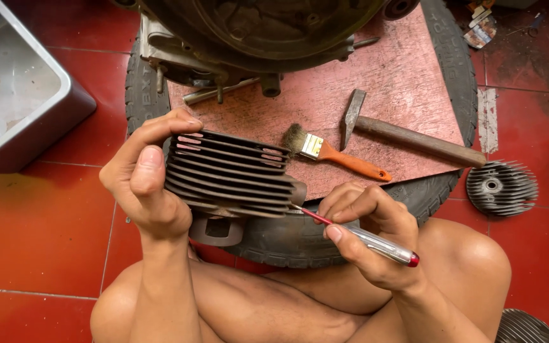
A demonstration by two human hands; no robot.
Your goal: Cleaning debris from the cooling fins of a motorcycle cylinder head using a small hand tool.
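Two hands at work: left hand [144, 184] clamped on finned cylinder [230, 174], right hand [370, 232] pinching screwdriver [357, 235] at fins, tip liable to slip and gouge.

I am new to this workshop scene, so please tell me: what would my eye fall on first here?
First, the dark finned engine cylinder at the centre, gripped by the left hand, while the right hand pokes a slim red-tipped screwdriver at its side. Behind it, an orange-handled paintbrush and a hammer lie on a reddish board set on a tyre.
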